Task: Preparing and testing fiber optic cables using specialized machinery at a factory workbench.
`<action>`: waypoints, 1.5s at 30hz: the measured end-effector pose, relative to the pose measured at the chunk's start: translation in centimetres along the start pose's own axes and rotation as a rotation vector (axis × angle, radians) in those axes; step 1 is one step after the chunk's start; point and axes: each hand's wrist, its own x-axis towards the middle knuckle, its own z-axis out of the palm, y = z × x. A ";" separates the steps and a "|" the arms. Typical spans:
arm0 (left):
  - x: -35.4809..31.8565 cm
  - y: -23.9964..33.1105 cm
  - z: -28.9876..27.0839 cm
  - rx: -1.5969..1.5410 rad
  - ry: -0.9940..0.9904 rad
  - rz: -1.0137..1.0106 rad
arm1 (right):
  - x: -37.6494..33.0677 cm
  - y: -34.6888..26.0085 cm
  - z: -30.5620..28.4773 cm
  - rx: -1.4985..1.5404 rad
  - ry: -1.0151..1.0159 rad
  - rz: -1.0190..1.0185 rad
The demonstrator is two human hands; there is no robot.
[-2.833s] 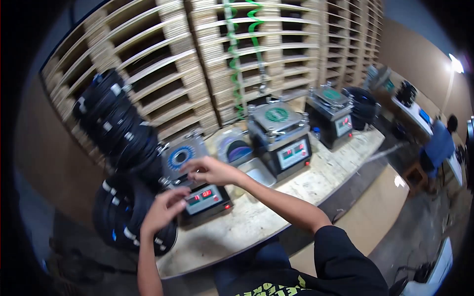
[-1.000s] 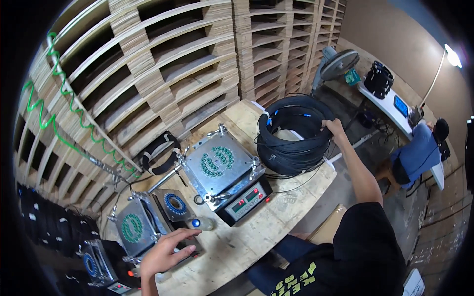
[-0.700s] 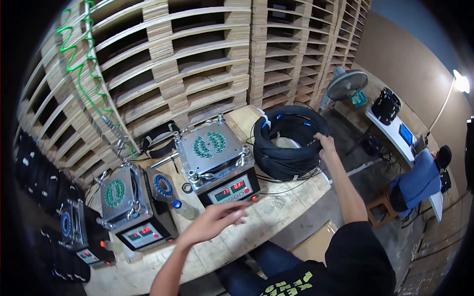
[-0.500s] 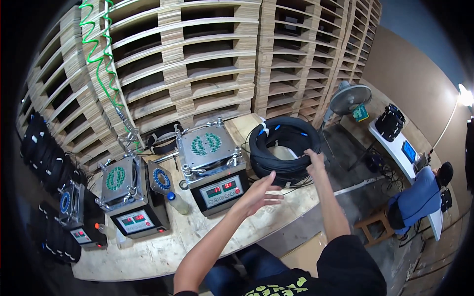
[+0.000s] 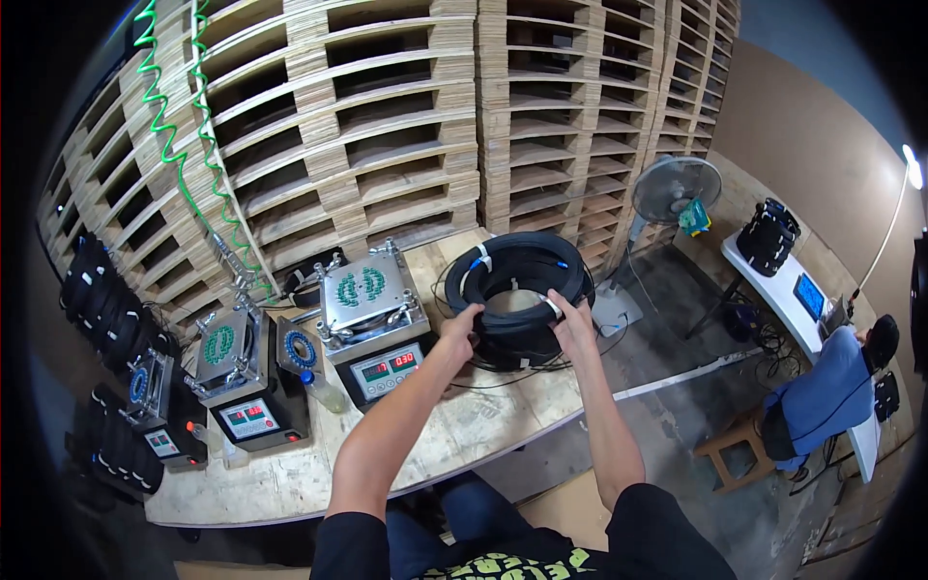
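A stack of coiled black cables (image 5: 512, 331) sits at the right end of the wooden workbench, with white ties and small blue connector ends showing. My left hand (image 5: 461, 331) grips the near left side of the top coil, its fingers closed round it. On the near right side, by a white tie, my right hand (image 5: 572, 324) is closed on the same coil. The undersides of both hands' grips are hidden. Just left of my left hand stands a polishing machine (image 5: 377, 329) with a metal top plate, green fittings and a lit red display.
Two more polishing machines (image 5: 253, 416) and a small bottle (image 5: 324, 391) stand farther left on the workbench (image 5: 290, 493). Behind it rise stacked wooden pallets (image 5: 387, 126) and green coiled air hoses (image 5: 159, 121). A fan (image 5: 677, 190) and a seated person (image 5: 822, 387) are to the right.
My left hand, open and apart before, has closed on the coil's left side. My right hand has shifted to its near right. The view has turned slightly, moving the coils left.
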 end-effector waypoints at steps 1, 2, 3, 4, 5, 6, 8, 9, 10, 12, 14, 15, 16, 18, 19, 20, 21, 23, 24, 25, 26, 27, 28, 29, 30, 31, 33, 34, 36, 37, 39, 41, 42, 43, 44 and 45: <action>-0.1 0.7 0.1 -0.055 -0.079 0.011 | 0.0 0.0 -0.1 0.022 -0.019 -0.042; -0.2 1.4 0.3 -0.114 -0.135 0.020 | -0.3 -0.3 -0.4 0.030 -0.016 -0.041; -1.2 2.0 1.2 -0.087 -0.180 0.041 | -0.7 -1.0 -0.7 0.082 -0.020 -0.065; -2.3 2.4 1.6 -0.058 -0.221 0.062 | -1.0 -1.3 -1.2 0.139 -0.025 -0.088; -3.1 2.2 2.0 -0.048 -0.221 0.060 | -0.9 -1.5 -2.2 0.172 -0.004 -0.081; -3.8 2.1 2.3 -0.081 -0.257 0.081 | -1.5 -1.8 -2.0 0.178 -0.005 -0.084; -5.2 1.8 2.0 -0.110 -0.296 0.106 | -3.0 -2.6 -1.9 0.190 -0.041 -0.127; -6.1 1.4 1.3 -0.157 -0.379 0.143 | -4.4 -3.4 -0.8 0.195 -0.053 -0.142; -7.1 0.8 1.0 -0.202 -0.466 0.173 | -5.2 -4.1 -0.7 0.196 -0.050 -0.146; -9.9 0.4 1.5 -0.198 -0.489 0.233 | -6.5 -5.4 -0.9 0.212 -0.100 -0.221; -14.1 1.1 2.0 -0.349 -0.531 0.214 | -7.8 -6.0 -1.3 0.193 -0.140 -0.244; -14.4 1.9 0.9 -0.421 -0.634 0.164 | -8.8 -5.9 -0.7 0.209 -0.128 -0.233; -14.8 2.1 0.6 -0.427 -0.629 0.171 | -9.7 -5.8 -0.2 0.224 -0.115 -0.221; -16.8 3.0 0.8 -0.468 -0.465 0.105 | -11.7 -5.5 0.5 0.209 -0.182 -0.237; -16.2 2.4 0.5 -0.486 -0.434 0.173 | -12.6 -5.3 0.8 0.196 -0.242 -0.260; -16.8 2.2 0.2 -0.493 -0.429 0.176 | -13.4 -5.2 1.3 0.194 -0.248 -0.253; -17.4 2.3 0.3 -0.473 -0.422 0.264 | -14.1 -5.1 1.6 0.215 -0.245 -0.264; -18.7 2.8 0.2 -0.508 -0.427 0.363 | -15.1 -4.9 2.7 0.234 -0.223 -0.296; -19.0 3.3 -0.6 -0.514 -0.416 0.368 | -15.2 -4.8 3.0 0.233 -0.230 -0.284; -19.0 3.8 -1.2 -0.526 -0.450 0.410 | -14.8 -5.1 2.8 0.221 -0.187 -0.250; -19.1 4.1 -2.1 -0.536 -0.484 0.454 | -14.2 -5.4 2.9 0.210 -0.145 -0.215; -19.2 4.4 -3.6 -0.510 -0.453 0.419 | -13.3 -5.7 3.6 0.317 -0.014 -0.132; -19.5 4.3 -4.6 -0.513 -0.447 0.422 | -12.2 -6.0 3.3 0.264 0.069 -0.049; -19.9 4.0 -5.7 -0.485 -0.434 0.463 | -11.3 -6.2 3.0 0.118 0.093 -0.100; -20.1 3.8 -7.1 -0.455 -0.416 0.509 | -10.7 -6.2 3.5 -0.024 0.111 -0.149; -20.4 3.5 -8.6 -0.446 -0.418 0.509 | -10.3 -5.7 4.1 -0.018 0.100 -0.140; -20.9 3.4 -12.1 -0.427 -0.388 0.542 | -9.6 -4.2 6.0 -0.231 0.017 -0.163; -21.1 3.6 -13.7 -0.411 -0.379 0.558 | -9.5 -3.0 7.3 -0.241 0.008 -0.152; -19.7 4.6 -17.6 -0.417 -0.363 0.540 | -7.7 -0.7 9.0 -0.225 -0.089 -0.101; -19.6 5.4 -18.7 -0.373 -0.308 0.606 | -6.4 0.4 9.4 -0.265 -0.146 -0.098; -18.6 6.7 -20.2 -0.336 -0.157 0.717 | -4.1 3.2 10.9 -0.309 -0.201 -0.095; -17.0 7.1 -23.0 -0.307 -0.072 0.758 | -2.9 5.8 12.5 -0.284 -0.252 -0.042; -16.2 7.2 -23.9 -0.277 -0.006 0.789 | -2.7 6.9 13.1 -0.308 -0.240 0.001; -16.7 7.4 -24.3 -0.303 0.077 0.752 | -2.2 7.9 13.4 -0.268 -0.251 0.013; -15.2 7.2 -25.4 -0.251 0.132 0.761 | -1.7 8.9 13.8 -0.228 -0.259 0.025; -14.8 7.3 -25.9 -0.268 0.132 0.773 | -1.1 9.7 13.8 -0.193 -0.304 0.023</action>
